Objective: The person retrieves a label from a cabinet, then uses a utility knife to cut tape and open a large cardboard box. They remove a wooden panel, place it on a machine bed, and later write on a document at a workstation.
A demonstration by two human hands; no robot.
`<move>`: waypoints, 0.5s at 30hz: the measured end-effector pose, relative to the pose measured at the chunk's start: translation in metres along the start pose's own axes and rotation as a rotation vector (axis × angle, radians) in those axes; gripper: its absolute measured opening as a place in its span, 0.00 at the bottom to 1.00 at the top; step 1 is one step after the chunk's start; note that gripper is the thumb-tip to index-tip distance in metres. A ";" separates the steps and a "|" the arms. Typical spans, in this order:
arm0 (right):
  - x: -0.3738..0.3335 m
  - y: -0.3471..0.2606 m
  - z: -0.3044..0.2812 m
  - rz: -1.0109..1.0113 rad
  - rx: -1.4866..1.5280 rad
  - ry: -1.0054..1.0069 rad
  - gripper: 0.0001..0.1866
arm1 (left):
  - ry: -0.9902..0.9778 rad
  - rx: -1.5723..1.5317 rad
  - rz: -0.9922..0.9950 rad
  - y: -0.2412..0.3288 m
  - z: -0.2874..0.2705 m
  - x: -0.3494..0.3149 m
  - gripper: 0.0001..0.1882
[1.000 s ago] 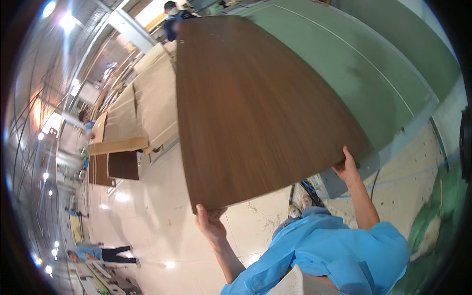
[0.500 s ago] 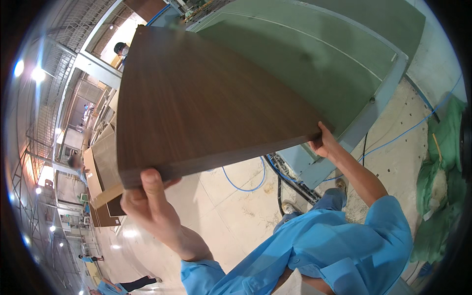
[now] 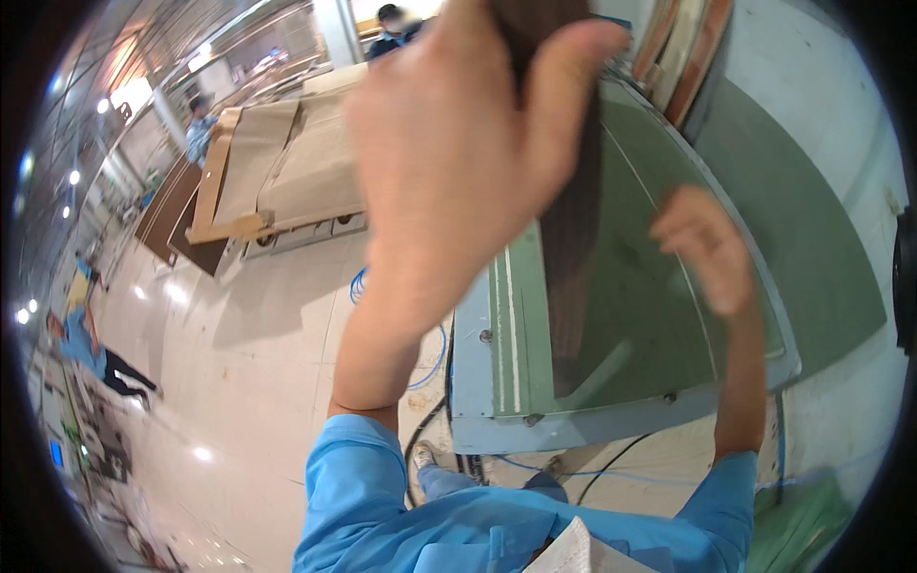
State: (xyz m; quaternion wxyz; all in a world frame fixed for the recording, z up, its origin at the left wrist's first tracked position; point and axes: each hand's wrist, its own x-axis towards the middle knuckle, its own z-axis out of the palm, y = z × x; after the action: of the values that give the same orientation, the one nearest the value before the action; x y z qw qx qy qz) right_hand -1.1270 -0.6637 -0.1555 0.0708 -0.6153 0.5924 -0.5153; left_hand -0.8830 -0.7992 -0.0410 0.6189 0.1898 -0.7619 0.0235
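Observation:
A dark brown wood-grain panel (image 3: 576, 277) stands tilted on edge, seen nearly edge-on. Its lower end meets the green top of a grey-framed table (image 3: 669, 334). High in front, my left hand (image 3: 444, 181) grips the panel's upper part, the thumb over its edge and the fingers partly hidden. To the right of the panel, my right hand (image 3: 712, 248) hangs above the green top, touching nothing. Its fingers are apart, somewhat blurred and pointing toward the panel.
Left of the table, a cart (image 3: 315, 181) carries brown cardboard sheets, with dark panels (image 3: 201, 229) leaning by it. Long boards (image 3: 683, 62) lean at the back wall. Blue and black hoses (image 3: 435, 430) run near my feet. Several people stand farther off.
The panel has swung from lying broadside between both hands to standing on edge over the table. My right hand has let go of it. My left hand has risen, still gripping.

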 end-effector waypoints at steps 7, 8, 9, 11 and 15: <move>0.102 -0.144 -0.012 -0.434 -0.137 0.224 0.38 | -0.083 -0.086 0.072 0.044 0.060 0.001 0.27; 0.106 -0.153 -0.008 -0.384 -0.211 0.248 0.34 | -0.079 -0.092 0.104 0.049 0.063 -0.003 0.31; 0.110 -0.155 -0.005 -0.384 -0.305 0.205 0.29 | -0.016 -0.245 0.080 0.052 0.069 -0.013 0.31; 0.111 -0.150 -0.006 -0.295 -0.393 0.425 0.22 | -0.049 -0.496 0.066 0.051 0.077 -0.052 0.32; 0.102 -0.120 -0.023 -0.509 -0.632 0.717 0.20 | -0.292 -0.906 -0.195 0.001 0.110 -0.189 0.29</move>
State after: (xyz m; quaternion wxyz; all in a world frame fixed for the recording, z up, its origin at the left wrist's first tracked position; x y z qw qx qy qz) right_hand -1.0883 -0.6987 -0.0052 -0.4512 -0.5162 0.5377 -0.4907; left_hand -0.9550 -0.7787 -0.2465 0.5251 -0.0271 -0.7530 -0.3957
